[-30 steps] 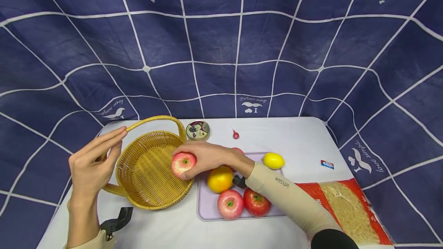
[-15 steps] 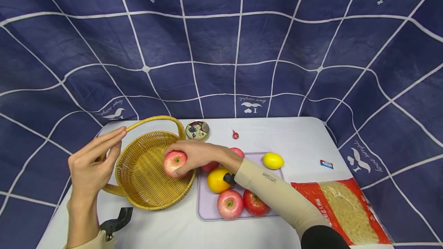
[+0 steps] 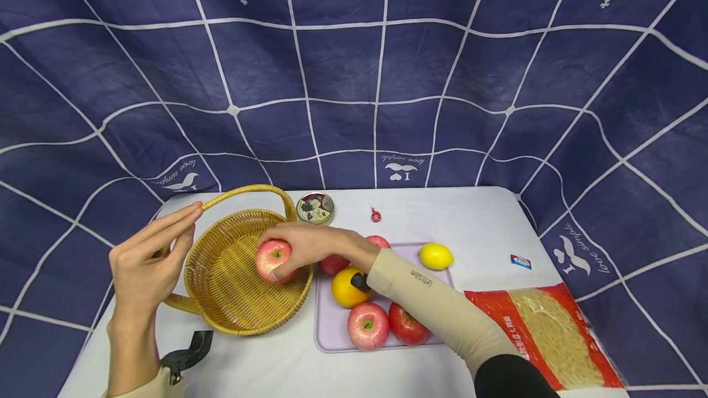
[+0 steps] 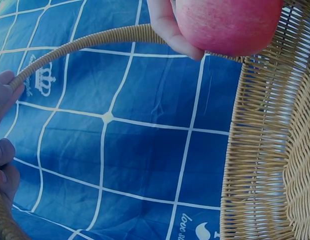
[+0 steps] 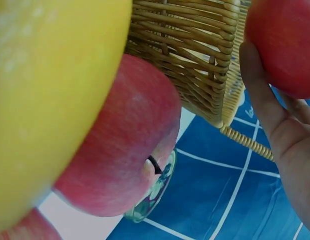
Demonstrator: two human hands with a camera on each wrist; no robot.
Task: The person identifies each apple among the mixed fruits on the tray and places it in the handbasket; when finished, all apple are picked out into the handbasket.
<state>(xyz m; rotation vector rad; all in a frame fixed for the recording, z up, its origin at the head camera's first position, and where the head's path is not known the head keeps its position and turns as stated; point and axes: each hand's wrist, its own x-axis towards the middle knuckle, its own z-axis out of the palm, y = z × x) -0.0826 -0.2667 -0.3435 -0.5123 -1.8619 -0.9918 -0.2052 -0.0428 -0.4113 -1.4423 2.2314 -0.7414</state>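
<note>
In the head view my right hand grips a red apple over the right side of the wicker basket. The right wrist view shows the thumb and fingers around this apple. My left hand holds the basket's arched handle at its left part; in the left wrist view its fingers lie about the handle, partly cut off. To the right of the basket, a lilac tray bears an orange, a pink apple, a darker red fruit and more apples partly behind my right arm.
A lemon sits at the tray's far right corner. Behind the basket stands a round tin. A lollipop, a small red-blue packet and a red bag with pale contents lie farther right.
My right hand has moved left with the apple, from the basket's right rim to over its inside. The left hand keeps its place on the handle.
</note>
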